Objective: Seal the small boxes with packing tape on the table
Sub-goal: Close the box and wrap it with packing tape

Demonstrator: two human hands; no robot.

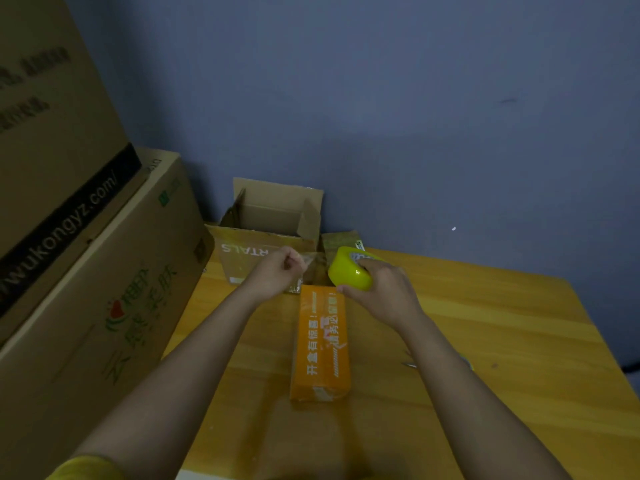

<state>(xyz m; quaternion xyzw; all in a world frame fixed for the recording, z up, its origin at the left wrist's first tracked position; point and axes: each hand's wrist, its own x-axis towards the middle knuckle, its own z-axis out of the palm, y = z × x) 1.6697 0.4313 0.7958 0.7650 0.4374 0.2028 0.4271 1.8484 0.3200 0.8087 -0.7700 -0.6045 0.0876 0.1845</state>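
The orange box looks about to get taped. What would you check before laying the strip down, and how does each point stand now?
1. Tape roll firmly held by the right hand: ok.
2. Free tape end pinched by the left hand: ok, a clear strip stretches from it to the roll.
3. Orange box lying flat on the table: ok.
4. Strip over the box's far end: ok, roughly.
5. Box flaps fully closed: cannot tell.
6. Cutting tool within reach: cannot tell; something metallic shows beside the right forearm.
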